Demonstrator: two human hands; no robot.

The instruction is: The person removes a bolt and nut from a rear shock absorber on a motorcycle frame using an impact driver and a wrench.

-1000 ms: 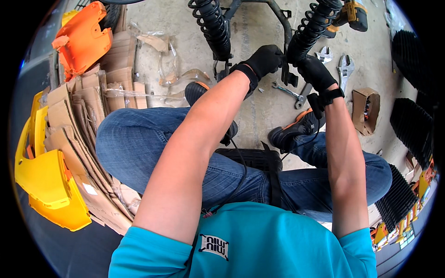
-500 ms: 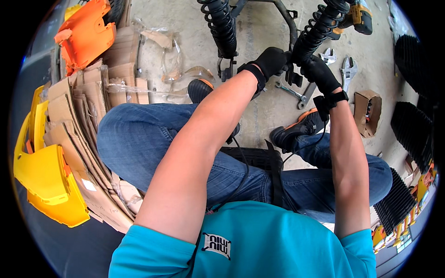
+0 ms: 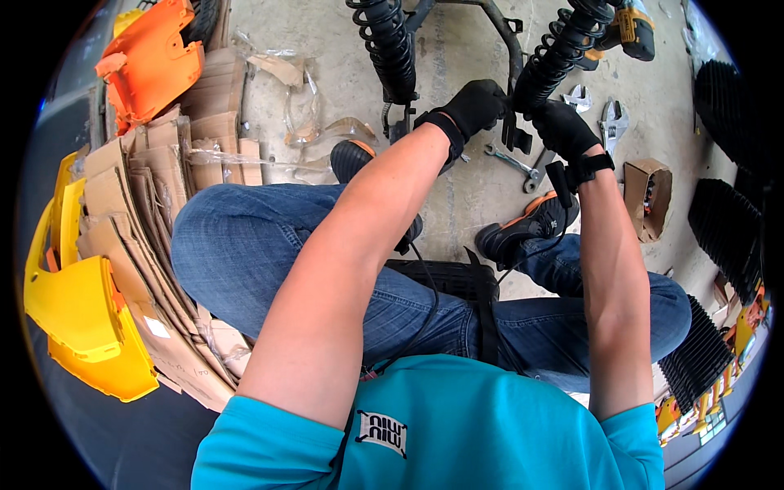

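both gloved hands have crept up the right shock (image 3: 555, 57); left hand (image 3: 474, 106) and right hand (image 3: 563, 126) are clamped around its lower end, with the wrench (image 3: 510, 159) lying untouched below.

Hidden under the black-gloved left hand (image 3: 476, 106) and black-gloved right hand (image 3: 563, 128): the lower end of the right-side black coil-spring shock absorber (image 3: 557, 51), so no telling what the fingers pinch there. Cut off by the top edge: the left-side black coil-spring shock absorber (image 3: 387, 45) and the yellow-and-black power drill (image 3: 630, 26). Partly covered by the left forearm: the black-and-orange shoe (image 3: 353, 158). Too dark to tell inside the small open cardboard box (image 3: 646, 196).
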